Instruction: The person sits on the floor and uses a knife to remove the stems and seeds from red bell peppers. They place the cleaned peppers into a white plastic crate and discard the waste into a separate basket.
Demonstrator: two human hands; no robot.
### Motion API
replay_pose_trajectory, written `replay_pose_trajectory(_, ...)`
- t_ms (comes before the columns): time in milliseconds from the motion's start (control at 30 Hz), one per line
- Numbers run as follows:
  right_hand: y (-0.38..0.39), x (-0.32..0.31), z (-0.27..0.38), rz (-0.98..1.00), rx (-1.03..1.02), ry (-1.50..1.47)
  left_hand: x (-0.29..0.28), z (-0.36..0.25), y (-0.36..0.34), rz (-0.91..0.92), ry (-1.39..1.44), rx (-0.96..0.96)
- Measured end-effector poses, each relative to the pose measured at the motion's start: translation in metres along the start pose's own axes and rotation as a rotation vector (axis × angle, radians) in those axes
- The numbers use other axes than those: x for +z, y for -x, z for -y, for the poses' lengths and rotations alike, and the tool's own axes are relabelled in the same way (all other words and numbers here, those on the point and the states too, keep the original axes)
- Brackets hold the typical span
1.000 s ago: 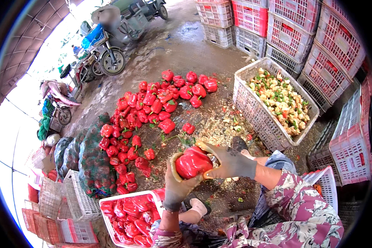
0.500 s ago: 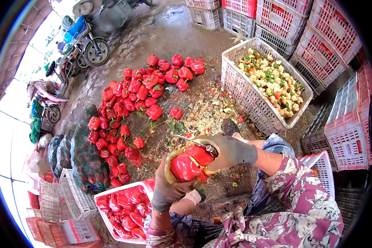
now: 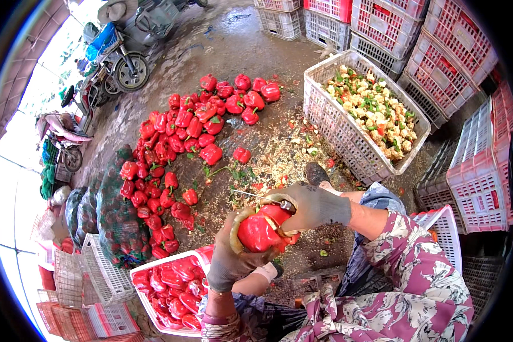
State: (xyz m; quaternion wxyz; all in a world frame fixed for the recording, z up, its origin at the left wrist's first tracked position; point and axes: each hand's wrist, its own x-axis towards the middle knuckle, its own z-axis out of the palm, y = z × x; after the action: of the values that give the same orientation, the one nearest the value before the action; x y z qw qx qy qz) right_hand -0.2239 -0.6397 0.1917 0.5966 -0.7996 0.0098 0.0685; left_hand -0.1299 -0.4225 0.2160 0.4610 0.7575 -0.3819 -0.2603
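Curled around a red pepper [image 3: 257, 235], the person's gloved left hand [image 3: 232, 255] presses its thumb and fingers to the left side of the fruit. From the right, the gloved right hand [image 3: 316, 208] closes on the dark handle of a knife [image 3: 249, 194] while its fingertips touch the same pepper; the thin blade points left, just beyond it. Both hands hold the pepper up in the near middle, above the floor. Floral sleeves [image 3: 413, 259] cover the upper parts of the arms.

Near left, a white crate [image 3: 166, 261] is filled with glossy red peppers. Left of it and a little farther stands a bulging net sack [image 3: 122, 219]. Beyond the hands, pale seeds and scraps [image 3: 293, 151] litter the wet floor, and whole red peppers [image 3: 183, 118] lie in a long curved heap to the left. Farther right, a pale slatted crate [image 3: 347, 134] holds cream-coloured cores with green stems [image 3: 376, 111]. Crates [image 3: 385, 28] stand stacked at far right; a motorbike [image 3: 131, 71] is parked at far left.
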Motion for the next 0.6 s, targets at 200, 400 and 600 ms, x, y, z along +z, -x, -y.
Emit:
replay_pose_trajectory(200, 0.009, -0.005, -0.004, 0.073, 0.031, -0.116, -0.003, -0.001, 0.008, 0.056, 0.143, 0.005)
replay_pose_trajectory(400, 0.017, -0.003, 0.006, 0.135, 0.103, -0.186, -0.006, 0.012, 0.014, 0.077, 0.229, 0.133)
replay_pose_trajectory(600, 0.013, 0.032, -0.040, -0.158, -0.149, 0.063, 0.007, 0.019, 0.010, 0.019, 0.058, 0.117)
